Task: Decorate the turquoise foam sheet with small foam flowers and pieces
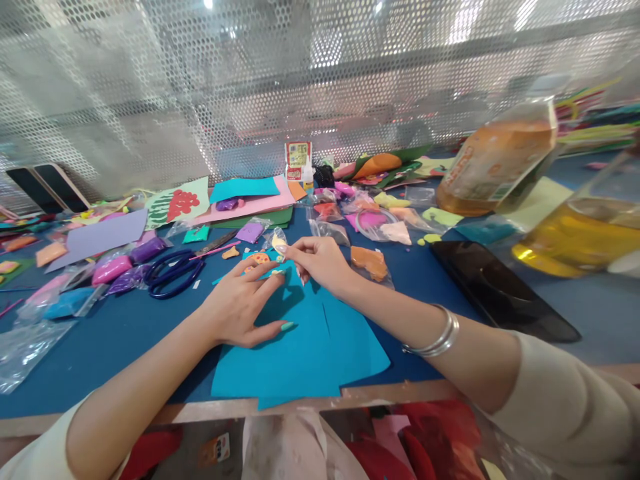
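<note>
My left hand lies over the blue paper sheet, its fingers spread and thumb stretched out. Under its fingertips, an orange clay piece with coloured dots is partly hidden. My right hand is closed in a pinch just to the right. Its thumb and forefinger meet at a bit of pale yellow clay in or against a small clear bag. The curled fingers partly hide the grip. A small orange clay shape rests beyond my left hand. Dark blue scissors lie to the left.
A black phone lies on the right, near a bottle of orange drink and a container of yellow liquid. Bagged clay, such as a pink pack, covers the left. A perforated metal panel rises behind.
</note>
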### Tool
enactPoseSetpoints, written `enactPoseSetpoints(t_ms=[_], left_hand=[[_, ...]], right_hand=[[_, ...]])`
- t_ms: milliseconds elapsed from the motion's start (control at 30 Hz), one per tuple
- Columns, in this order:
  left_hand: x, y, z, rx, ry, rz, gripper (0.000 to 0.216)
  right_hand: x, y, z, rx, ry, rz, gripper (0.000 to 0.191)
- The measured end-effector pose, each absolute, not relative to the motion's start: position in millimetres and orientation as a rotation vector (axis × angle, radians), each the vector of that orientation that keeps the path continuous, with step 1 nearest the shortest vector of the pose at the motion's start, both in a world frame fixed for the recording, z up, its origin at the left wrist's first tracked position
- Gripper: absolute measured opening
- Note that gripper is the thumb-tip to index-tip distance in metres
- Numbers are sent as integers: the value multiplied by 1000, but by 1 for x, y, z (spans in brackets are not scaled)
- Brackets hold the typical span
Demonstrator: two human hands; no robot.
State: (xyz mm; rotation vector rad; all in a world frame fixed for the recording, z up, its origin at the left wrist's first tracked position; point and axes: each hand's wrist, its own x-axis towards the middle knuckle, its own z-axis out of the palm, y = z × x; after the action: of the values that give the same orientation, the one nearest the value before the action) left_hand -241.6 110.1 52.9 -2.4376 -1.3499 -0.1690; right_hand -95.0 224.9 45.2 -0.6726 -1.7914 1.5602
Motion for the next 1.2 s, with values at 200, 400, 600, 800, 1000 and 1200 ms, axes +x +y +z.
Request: enactPoseSetpoints(t_ms=[200,400,600,800,1000,1200], left_hand=[[-244,108,50,-2441,-1400,-287,56],[-243,108,51,-2506,-1429,-258,51],[-246,109,50,-2463,-1475,-348,49],[-246,109,49,-2496,-1465,-303,49],[-253,113,50,-2228,-1484,-679,22],[-255,133,56,-2061,-1475,-774,20]], right_hand=[[-95,226,45,-661,-1792,1556,36],[-95,226,45,-670,-1778,1592,34],[-95,226,44,-663,-1793,1557,34],[-94,225,45,-676,-1777,1581,31],[-98,226,47,-679,-1641,1701,7],[-99,225,50,-604,-1607,1911,25]])
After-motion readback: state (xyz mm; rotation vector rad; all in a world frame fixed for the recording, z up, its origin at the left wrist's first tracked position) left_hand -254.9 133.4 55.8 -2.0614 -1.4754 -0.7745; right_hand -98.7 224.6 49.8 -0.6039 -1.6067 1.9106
